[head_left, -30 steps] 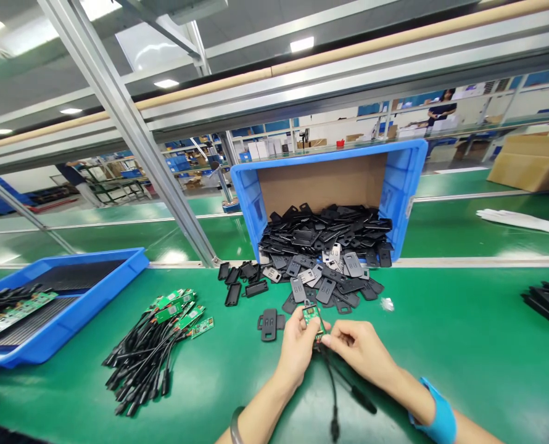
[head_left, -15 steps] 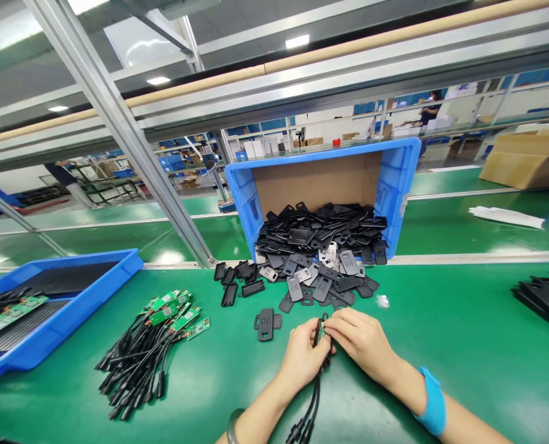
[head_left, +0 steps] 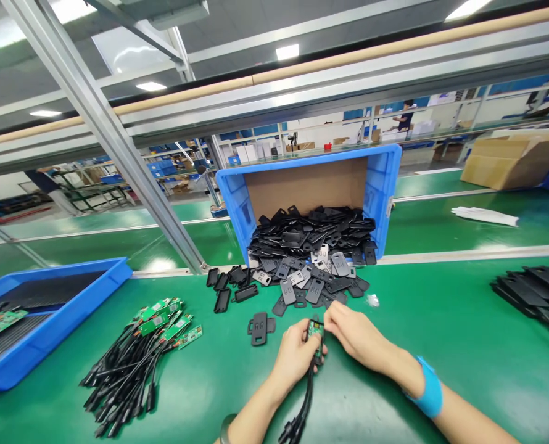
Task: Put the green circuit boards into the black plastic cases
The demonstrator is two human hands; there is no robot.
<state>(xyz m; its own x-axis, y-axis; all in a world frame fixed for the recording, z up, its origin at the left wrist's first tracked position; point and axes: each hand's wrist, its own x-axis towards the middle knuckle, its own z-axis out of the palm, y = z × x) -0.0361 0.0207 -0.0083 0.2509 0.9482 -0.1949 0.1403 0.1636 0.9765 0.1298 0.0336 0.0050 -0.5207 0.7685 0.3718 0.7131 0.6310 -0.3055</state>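
Note:
My left hand [head_left: 293,356] is closed around a green circuit board [head_left: 316,329] set in a black plastic casing, with the thumb lying over the board. Black cables [head_left: 308,394] with plugs hang from its lower end toward me. Beside the board's upper right corner, my right hand [head_left: 355,333] is closed in a pinch. A thin dark piece runs from the board's top to those fingertips; what they grip is hidden. Left of my hands, black covers [head_left: 258,328] lie crossed on the green table [head_left: 223,382].
A tipped blue bin [head_left: 392,203] spills black covers [head_left: 297,290] onto the table. At left lie wired circuit boards [head_left: 156,324] and a blue tray [head_left: 78,296]. Cabled black casings [head_left: 528,296] lie at right. Farther back are a white glove [head_left: 485,216] and a cardboard box [head_left: 501,163].
The board in my left hand has turned so its green face shows more. My right hand has drawn slightly away from it. The whole view has shifted a little to the right.

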